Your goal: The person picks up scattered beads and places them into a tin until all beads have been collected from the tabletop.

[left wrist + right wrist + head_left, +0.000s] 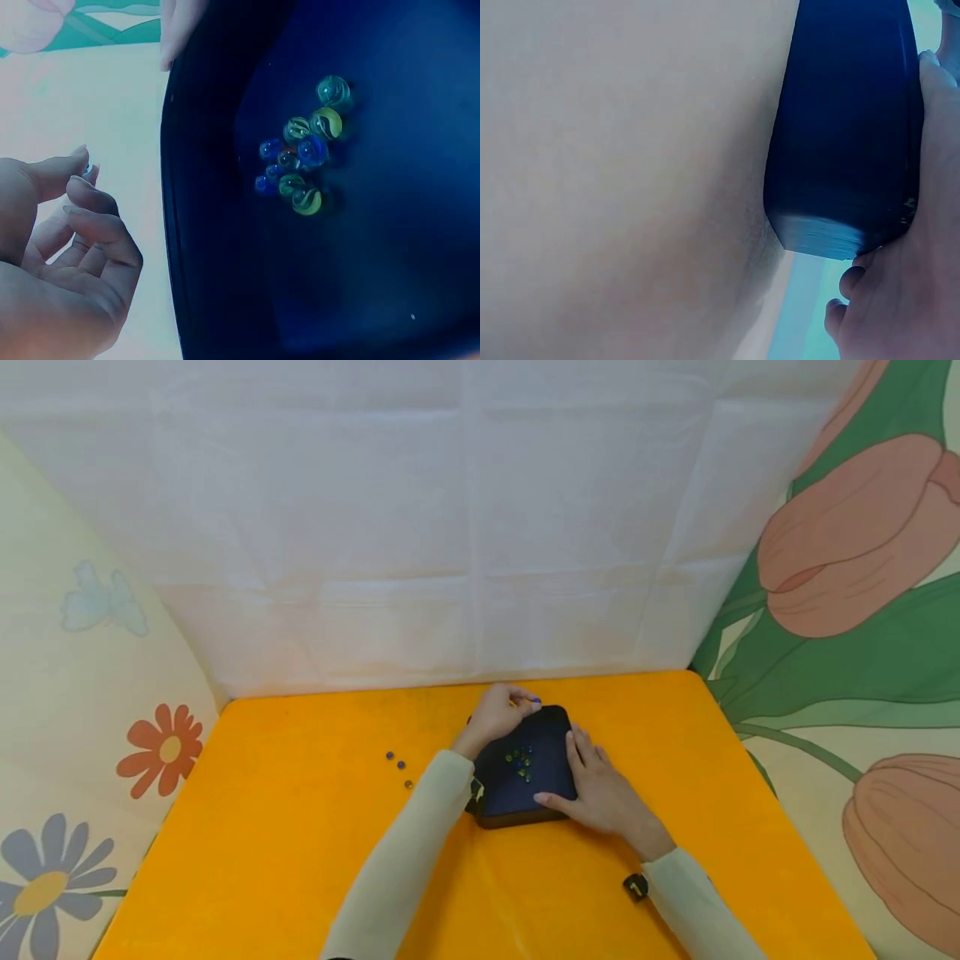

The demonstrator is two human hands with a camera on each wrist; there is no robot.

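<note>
My left hand (495, 717) pinches a small blue marble (536, 701) between thumb and fingertip, over the far left part of a dark square tray (551, 727). In the left wrist view the pinched marble is mostly hidden by the fingers, and the hand shows beside the tray's wall. Inside the tray, a cluster of green, yellow and blue glass marbles (311, 150) lies together. My right hand (603, 793) holds the tray's near right side, thumb over the rim and fingers along the outer wall.
Three loose marbles (401, 765) lie on the orange tabletop (300, 860) left of the tray. A black tag (636, 887) shows by the right sleeve. A white cloth backdrop (465, 527) rises behind the table, with flower-printed panels (840, 735) at the sides.
</note>
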